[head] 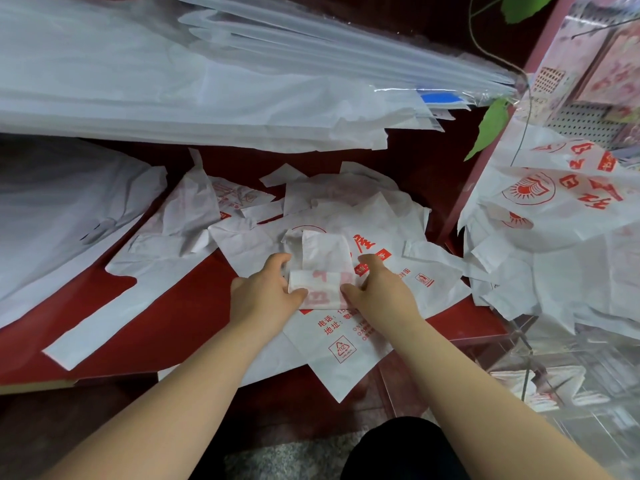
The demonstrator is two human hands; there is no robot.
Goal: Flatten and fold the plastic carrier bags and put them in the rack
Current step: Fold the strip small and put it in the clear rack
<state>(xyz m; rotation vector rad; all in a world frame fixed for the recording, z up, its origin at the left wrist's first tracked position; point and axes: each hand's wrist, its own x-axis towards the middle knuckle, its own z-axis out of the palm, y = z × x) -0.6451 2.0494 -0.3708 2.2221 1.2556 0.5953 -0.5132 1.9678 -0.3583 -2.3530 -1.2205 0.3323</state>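
A white carrier bag with red print, folded into a narrow strip (323,261), lies on top of a flat printed bag (346,344) in the middle of the red shelf. My left hand (266,292) pinches the strip's near left edge between thumb and fingers. My right hand (381,289) pinches its near right edge. The near end of the strip is doubled over between the two hands. Several more crumpled white bags (346,199) lie behind it.
The red shelf surface (173,306) carries a large white bag with a long handle (114,306) on the left. Stacks of clear and white bags (207,91) fill the shelf above. More printed bags (554,209) hang over a clear rack (554,393) at the right.
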